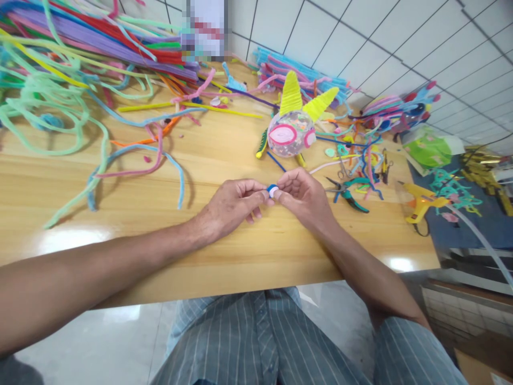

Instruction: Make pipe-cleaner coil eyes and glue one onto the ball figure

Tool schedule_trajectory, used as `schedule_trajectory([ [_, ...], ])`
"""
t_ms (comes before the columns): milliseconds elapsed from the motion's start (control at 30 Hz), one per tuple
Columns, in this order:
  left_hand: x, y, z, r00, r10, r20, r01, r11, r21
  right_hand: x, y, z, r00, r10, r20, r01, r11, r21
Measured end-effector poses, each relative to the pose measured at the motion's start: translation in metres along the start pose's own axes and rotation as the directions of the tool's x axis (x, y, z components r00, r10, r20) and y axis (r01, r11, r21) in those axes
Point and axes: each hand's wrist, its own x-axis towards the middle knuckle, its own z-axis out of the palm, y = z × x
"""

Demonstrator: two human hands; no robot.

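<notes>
Wondering where that little blue-and-pink piece (272, 191) actually sits. On the table or what?

Nah, it's right between the two hands, in front of the person's middle. The left hand (236, 206) pinches it from the left with thumb and fingers, the right hand (300, 195) does the same from the right. So neither one's nearer, both are touching it.

Which way does its long side run?

Can't tell tbh, it's tiny and half covered by fingertips. Blue shows more toward the left thumb, pale pink more toward the right.

OK, and how much room is there?

Best open patch looks like the bare wood of the table (276, 251) between the forearms, back to the near edge. Straight ahead is tighter imo: a yellow-eared ball (292, 131) stands just past the hands, a bit to the right.

What about the sides?

Right's the crowded one. Pliers (350, 191) lie just beside the right hand, nose toward it, and there's a glue gun (420, 203) way over by the right edge. Left's looser, with a light blue fuzzy stick (181, 182) arching near the left hand.
</notes>
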Motion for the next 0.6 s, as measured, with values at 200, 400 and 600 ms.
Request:
schedule_trajectory([
  [200, -0.0005, -0.0027, -0.0014, 1.0, 0.022, 0.0, -0.022, 1.0, -0.017, -0.0019, 0.0002, 0.001, 1.0, -0.022, 0.022, 0.022, 1.0, -0.005],
  [400, 0.001, 0.001, -0.0032, 1.0, -0.001, 0.012, 0.001, 1.0, -0.009, -0.0058, 0.003, -0.0009, 0.997, -0.074, 0.026, 0.073, 0.997, 0.005],
  [600, 0.0025, 0.003, -0.0068, 0.999, -0.007, 0.034, 0.01, 0.995, -0.1, -0.0088, 0.0028, -0.001, 0.988, -0.15, 0.038, 0.151, 0.988, -0.014],
])
